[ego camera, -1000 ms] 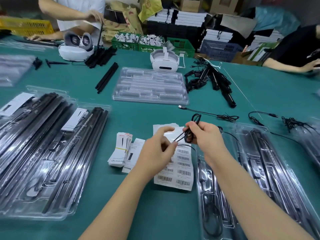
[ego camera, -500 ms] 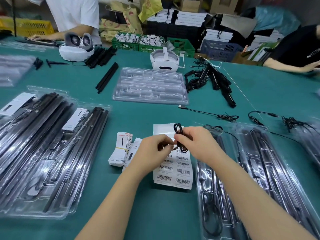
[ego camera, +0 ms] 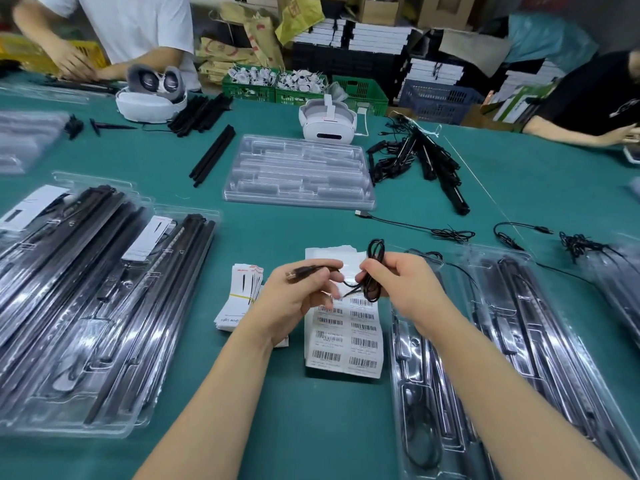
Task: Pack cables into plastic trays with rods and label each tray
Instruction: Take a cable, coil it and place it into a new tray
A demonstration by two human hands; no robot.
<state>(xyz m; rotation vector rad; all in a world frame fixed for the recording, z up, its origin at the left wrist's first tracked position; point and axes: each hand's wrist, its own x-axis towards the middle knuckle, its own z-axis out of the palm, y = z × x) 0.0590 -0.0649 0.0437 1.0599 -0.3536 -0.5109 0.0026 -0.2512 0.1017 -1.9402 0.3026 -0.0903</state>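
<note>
Head view, left hand [ego camera: 294, 299] pinching plug; right hand [ego camera: 401, 285] gripping coiled cable [ego camera: 374, 268]

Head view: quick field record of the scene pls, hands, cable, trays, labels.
left hand: pinches the cable's plug end
right hand: holds the coiled part of the cable
cable: black, looped, held above the label sheet
label sheet: barcode stickers, flat on the table below the hands
near right tray: clear plastic, rods and a cable inside
left trays: filled with black rods, white labels on top
empty tray: clear, far centre
loose cable: lying on the table
table: green
</note>
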